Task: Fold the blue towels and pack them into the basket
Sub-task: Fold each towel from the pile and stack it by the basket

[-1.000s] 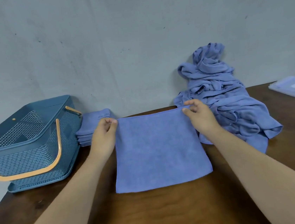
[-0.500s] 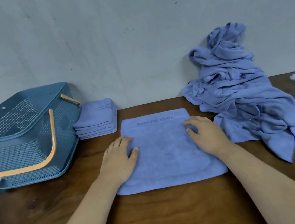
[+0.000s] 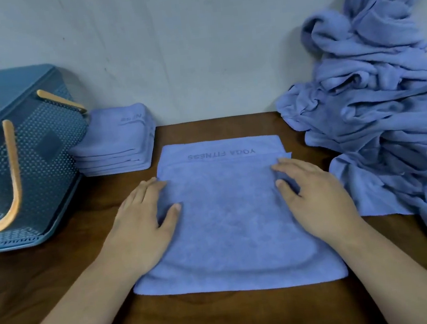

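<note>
A blue towel [image 3: 229,221] lies folded on the brown wooden table [image 3: 225,320], straight ahead of the person. Its upper layer stops short of the far edge, so a strip of the lower layer shows there, bearing the words "YOGA FITNESS" upside down from this view.

The left hand [image 3: 142,223] lies palm down on the towel's left side. Its fingers [image 3: 151,187] are straight and close together and point away from the person, with their tips at the far left corner of the upper layer. The thumb spreads inward onto the cloth. The right hand [image 3: 317,198] mirrors it on the right side: palm down, fingers [image 3: 295,168] extended to the far right corner of the upper layer, where the cloth is slightly rumpled, and thumb angled toward the middle. Neither hand grasps anything; both rest flat on the towel. The bare forearms reach in from the lower corners of the view.

To the left stands a blue mesh basket [image 3: 35,169] with orange handles, tilted. Just beside it, against the grey wall [image 3: 193,44], sits a stack of folded towels [image 3: 117,143]. A heap of unfolded towels [image 3: 388,115] lies at the right, leaning up the wall.
</note>
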`<move>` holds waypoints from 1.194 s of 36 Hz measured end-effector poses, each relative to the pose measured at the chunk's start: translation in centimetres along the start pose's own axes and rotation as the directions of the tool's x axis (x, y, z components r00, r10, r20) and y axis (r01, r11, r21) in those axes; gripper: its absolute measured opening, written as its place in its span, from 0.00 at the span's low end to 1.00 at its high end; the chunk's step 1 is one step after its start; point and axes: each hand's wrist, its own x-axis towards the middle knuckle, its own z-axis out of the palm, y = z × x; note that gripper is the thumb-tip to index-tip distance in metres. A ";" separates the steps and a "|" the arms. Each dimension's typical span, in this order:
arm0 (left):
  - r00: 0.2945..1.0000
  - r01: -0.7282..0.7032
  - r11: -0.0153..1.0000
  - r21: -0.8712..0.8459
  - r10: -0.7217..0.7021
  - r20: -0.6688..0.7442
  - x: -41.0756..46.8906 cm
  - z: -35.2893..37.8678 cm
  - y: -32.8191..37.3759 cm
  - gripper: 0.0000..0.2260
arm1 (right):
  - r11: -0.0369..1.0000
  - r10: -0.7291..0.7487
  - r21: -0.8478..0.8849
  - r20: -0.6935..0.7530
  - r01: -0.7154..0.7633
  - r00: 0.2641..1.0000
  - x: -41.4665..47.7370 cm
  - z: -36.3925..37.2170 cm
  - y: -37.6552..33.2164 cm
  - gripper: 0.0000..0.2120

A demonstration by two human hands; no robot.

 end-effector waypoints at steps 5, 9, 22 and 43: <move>1.000 0.003 1.000 -0.002 -0.003 0.030 -0.3 -0.1 0.3 0.29 | 1.000 0.012 -0.013 0.023 -0.012 1.000 -0.5 -0.1 -0.2 0.18; 1.000 -0.003 1.000 0.018 0.003 0.026 -0.5 -0.1 0.5 0.29 | 0.999 0.016 -0.032 0.024 -0.015 1.000 -0.7 -0.1 -0.3 0.19; 0.999 -0.019 1.000 0.021 0.018 0.038 -0.5 -0.4 0.5 0.28 | 0.993 0.032 -0.118 0.051 -0.026 0.998 -0.4 -0.1 -0.7 0.20; 0.994 0.013 0.991 0.137 -0.028 0.106 -3.3 0.5 1.7 0.38 | 0.943 0.136 -0.326 0.181 -0.071 0.974 -2.2 -0.7 0.1 0.34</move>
